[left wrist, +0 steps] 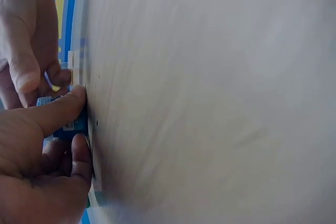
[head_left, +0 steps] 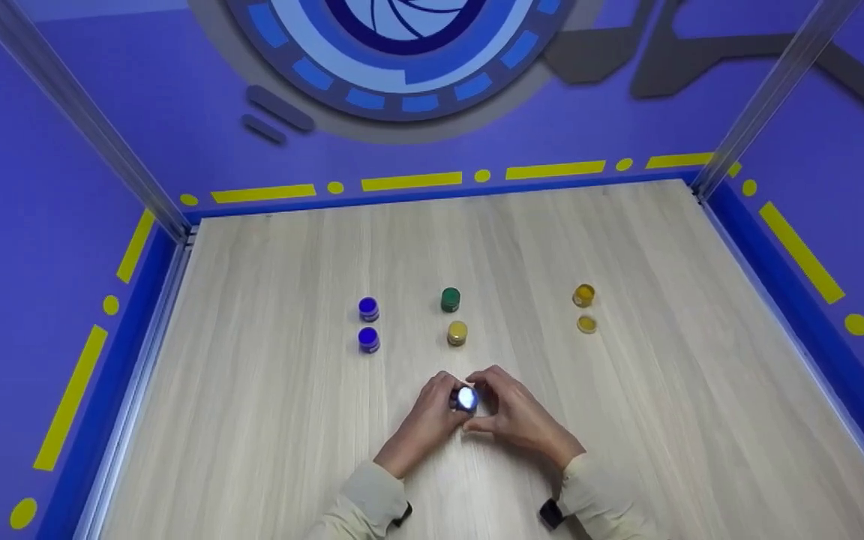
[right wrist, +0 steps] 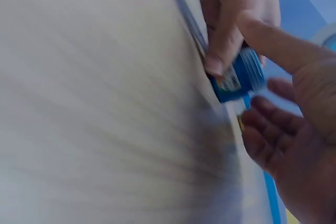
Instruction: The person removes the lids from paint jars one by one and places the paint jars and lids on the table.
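Two pale sleeves (head_left: 372,495) lie nearest, and ahead of them the left hand (head_left: 426,418) and the right hand (head_left: 520,412) meet around a small blue jar (head_left: 466,400), held low at the near part of the counter (head_left: 252,390) with its bright top facing up. The left hand's grip is closed on the jar, thumb and fingers pinching its side by the label (right wrist: 232,81); the right hand's grip is well parted, thumb and fingers in a loose curve about the ribbed lid (right wrist: 253,66) and with hold of nothing, though glare and overlap leave it uncertain whether a fingertip brushes the rim. The step in hand looks like working at that lid. To do it well, hold the left pinch firm and low on the body, clear of the lid, set the right thumb and fingers on opposite sides of the ribs, and turn squarely without tipping the jar. Both sleeves slant inward, and the hands face each other across the jar. Beyond them stand a yellow jar (head_left: 457,334) and, behind it, a green jar (head_left: 451,300), with two deep-blue jars (head_left: 369,340) to their left; well apart to the right are a shallow yellow disc (head_left: 587,325) and, just past it, an amber jar (head_left: 583,296), before the patterned wall (head_left: 417,161)
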Demonstrator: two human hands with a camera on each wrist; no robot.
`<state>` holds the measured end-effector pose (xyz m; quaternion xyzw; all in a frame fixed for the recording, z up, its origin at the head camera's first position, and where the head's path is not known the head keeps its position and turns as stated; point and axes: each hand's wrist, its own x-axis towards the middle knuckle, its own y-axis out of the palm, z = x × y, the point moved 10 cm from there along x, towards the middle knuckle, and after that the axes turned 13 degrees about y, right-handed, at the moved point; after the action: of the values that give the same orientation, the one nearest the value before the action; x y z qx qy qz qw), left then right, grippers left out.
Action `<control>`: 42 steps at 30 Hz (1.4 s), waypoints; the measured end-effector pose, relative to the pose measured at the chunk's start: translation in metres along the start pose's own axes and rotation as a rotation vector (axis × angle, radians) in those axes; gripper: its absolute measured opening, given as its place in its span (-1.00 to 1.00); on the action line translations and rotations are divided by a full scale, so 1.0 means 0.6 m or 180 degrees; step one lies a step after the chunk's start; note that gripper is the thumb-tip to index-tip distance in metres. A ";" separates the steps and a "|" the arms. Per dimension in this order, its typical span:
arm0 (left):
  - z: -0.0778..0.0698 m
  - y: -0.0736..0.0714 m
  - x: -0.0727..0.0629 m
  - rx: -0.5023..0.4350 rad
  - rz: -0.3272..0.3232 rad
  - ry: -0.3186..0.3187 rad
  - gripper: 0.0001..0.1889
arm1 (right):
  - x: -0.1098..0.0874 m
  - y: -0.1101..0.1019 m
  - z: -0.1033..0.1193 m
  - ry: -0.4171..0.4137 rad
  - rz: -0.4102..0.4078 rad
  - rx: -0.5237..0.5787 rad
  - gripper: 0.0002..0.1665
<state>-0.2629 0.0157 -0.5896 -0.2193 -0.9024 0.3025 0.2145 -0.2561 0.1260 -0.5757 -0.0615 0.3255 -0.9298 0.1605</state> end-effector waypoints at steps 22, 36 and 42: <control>0.001 0.001 0.000 0.0013 -0.0006 0.0010 -0.69 | 0.007 0.000 -0.011 0.0257 -0.0137 0.0340 -0.58; 0.007 0.012 -0.002 -0.0015 0.0201 -0.0240 -0.70 | 0.013 0.004 0.010 -0.0202 0.0627 0.0157 -0.59; 0.001 0.001 0.002 0.0030 0.0019 -0.0015 -0.69 | 0.016 -0.004 0.007 -0.0205 0.0390 0.0199 -0.46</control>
<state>-0.2640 0.0166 -0.5905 -0.2202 -0.9008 0.3079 0.2126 -0.2646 0.1223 -0.5708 -0.0663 0.2940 -0.9255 0.2294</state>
